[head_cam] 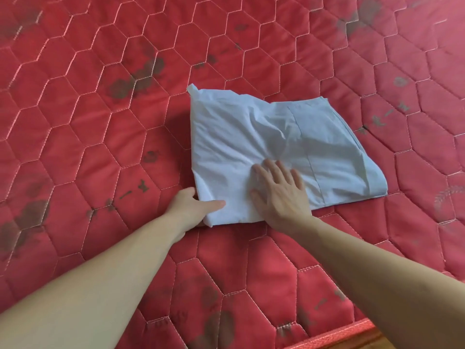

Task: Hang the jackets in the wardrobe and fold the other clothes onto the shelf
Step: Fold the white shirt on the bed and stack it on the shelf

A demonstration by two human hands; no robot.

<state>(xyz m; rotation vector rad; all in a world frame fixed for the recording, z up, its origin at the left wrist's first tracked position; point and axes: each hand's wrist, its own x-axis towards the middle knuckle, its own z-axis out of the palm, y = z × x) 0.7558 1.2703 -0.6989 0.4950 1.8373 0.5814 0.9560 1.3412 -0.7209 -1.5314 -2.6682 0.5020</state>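
**Folded garment on red mattress**

Pale blue garment (276, 147) lies folded, roughly rectangular, on quilted red mattress (100, 109). Left hand (193, 205) pinches its near-left corner, thumb on top, fingers tucked beneath. Right hand (281, 190) lies flat on the cloth, fingers spread, pressing near the front edge.

Both forearms bare, no sleeves; left hand (191, 206) & right hand (281, 195) w/o gloves.
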